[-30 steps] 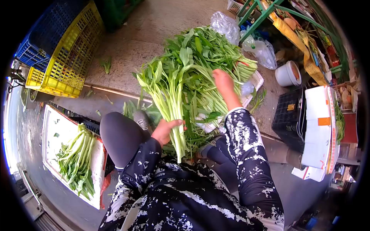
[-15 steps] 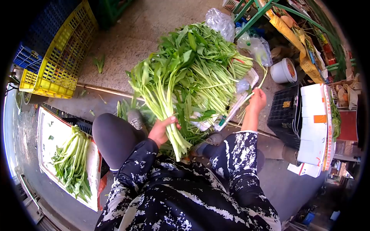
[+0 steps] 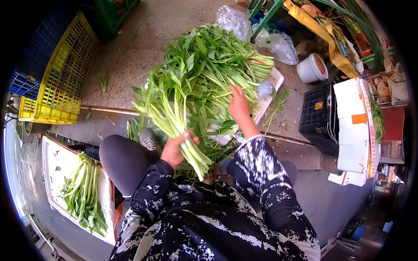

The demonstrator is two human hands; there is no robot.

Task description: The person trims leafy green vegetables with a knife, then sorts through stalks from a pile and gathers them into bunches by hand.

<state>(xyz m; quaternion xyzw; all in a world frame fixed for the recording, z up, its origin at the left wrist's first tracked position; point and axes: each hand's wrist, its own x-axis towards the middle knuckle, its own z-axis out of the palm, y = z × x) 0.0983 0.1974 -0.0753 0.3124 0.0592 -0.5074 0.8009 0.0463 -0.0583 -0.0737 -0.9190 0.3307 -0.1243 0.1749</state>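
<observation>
A bunch of water spinach point(image 3: 174, 115) with long pale stems is gripped in my left hand point(image 3: 176, 148), its leaves pointing away from me and the cut ends toward my lap. My right hand point(image 3: 240, 106) is over the large heap of water spinach point(image 3: 209, 52), its fingers drawn together on a stem at the heap's right side. Beneath the heap, the edge of a white foam tray point(image 3: 275, 80) shows. Loose stalks point(image 3: 277, 108) lie on the ground right of that tray. A red tie point(image 3: 257, 61) crosses some stems at the far right of the heap.
At left, another bunch of water spinach point(image 3: 85, 191) rests on a white foam lid point(image 3: 54, 174). Yellow crates point(image 3: 56, 74) stand beyond it. To the right are a black crate point(image 3: 320, 117), white foam boxes point(image 3: 348, 126) and a white bucket point(image 3: 308, 71). Plastic bags point(image 3: 235, 21) lie behind the heap.
My right hand has let go of a stalk, now among those on the ground at right, and moved left onto the heap. My left hand still grips the bunch, slightly lower and further left.
</observation>
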